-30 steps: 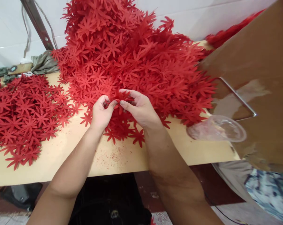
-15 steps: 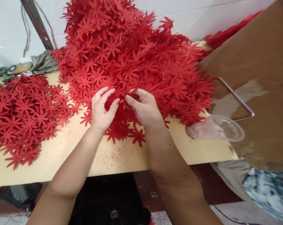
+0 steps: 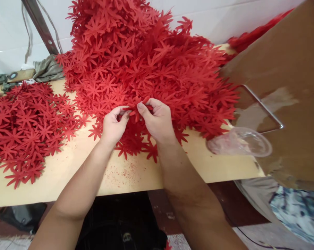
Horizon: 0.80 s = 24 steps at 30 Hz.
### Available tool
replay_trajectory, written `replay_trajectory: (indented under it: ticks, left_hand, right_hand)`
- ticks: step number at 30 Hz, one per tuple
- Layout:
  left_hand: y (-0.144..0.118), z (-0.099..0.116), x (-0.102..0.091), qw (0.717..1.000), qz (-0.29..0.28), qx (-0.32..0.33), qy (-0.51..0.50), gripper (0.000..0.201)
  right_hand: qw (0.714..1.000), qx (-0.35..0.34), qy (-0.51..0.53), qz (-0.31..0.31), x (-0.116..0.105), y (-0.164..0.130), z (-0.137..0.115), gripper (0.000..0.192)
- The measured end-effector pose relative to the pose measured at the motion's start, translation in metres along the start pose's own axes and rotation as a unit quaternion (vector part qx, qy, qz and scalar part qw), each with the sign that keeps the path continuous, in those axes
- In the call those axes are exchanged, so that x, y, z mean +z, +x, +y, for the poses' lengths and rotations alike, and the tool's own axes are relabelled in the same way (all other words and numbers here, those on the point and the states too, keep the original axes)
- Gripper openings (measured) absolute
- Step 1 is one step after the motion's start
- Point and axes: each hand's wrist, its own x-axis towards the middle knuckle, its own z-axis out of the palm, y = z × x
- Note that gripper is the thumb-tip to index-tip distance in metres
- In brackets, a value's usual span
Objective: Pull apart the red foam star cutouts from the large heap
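Item: red star-shaped felt flower cutout (image 3: 134, 108), pinched between left hand (image 3: 113, 125) and right hand (image 3: 157, 121), both hands grasping it, at the near foot of the large red cutout heap (image 3: 146, 62) on the pale wooden desk (image 3: 76, 166).

Your two hands met at the near foot of the big heap of cut-out flowers (image 3: 146, 59), which rose against the wall at the back of the table (image 3: 68, 170), about midway along it. Your left hand (image 3: 112, 125) and your right hand (image 3: 158, 121) pinched one flower (image 3: 134, 110) between them, right where the heap spilled toward the front edge. A flatter spread of flowers (image 3: 24, 125) lay toward the table's left end, just beside the heap. Behind that spread, at the back edge, lay a crumpled cloth (image 3: 46, 69). A clear plastic cup (image 3: 240, 142) lay tipped on its side near the table's right front corner, with a cardboard sheet (image 3: 284, 69) leaning over that right end.
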Motion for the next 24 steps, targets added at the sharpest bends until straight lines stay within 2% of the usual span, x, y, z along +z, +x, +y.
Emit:
replay_trajectory:
  ticks: [4, 7, 11, 14, 18, 24]
  left_hand:
    - [0.002, 0.002, -0.001, 0.998, 0.061, -0.021, 0.006, 0.008]
    - [0.002, 0.004, -0.003, 0.998, 0.061, -0.026, -0.021, 0.006]
    - [-0.001, 0.007, -0.001, 0.997, 0.044, -0.046, -0.033, 0.005]
    - [-0.002, 0.008, 0.001, 0.996, 0.051, -0.060, -0.030, 0.004]
    - [0.000, 0.010, 0.001, 0.995, 0.069, -0.073, -0.023, 0.014]
    - [-0.001, 0.011, 0.000, 0.997, 0.047, -0.068, 0.014, 0.036]
  right_hand:
    - [0.997, -0.024, 0.040, 0.062, -0.008, 0.008, 0.013, 0.029]
    - [0.994, -0.017, 0.069, 0.079, -0.015, 0.013, 0.023, 0.025]
    - [0.997, -0.003, 0.070, 0.036, -0.013, 0.011, 0.023, 0.030]
    - [0.997, -0.002, 0.077, 0.009, -0.005, 0.006, 0.017, 0.036]
    - [0.996, 0.011, 0.093, -0.010, 0.000, 0.002, 0.009, 0.040]
    - [0.994, 0.034, 0.103, -0.024, 0.001, 0.002, 0.008, 0.045]
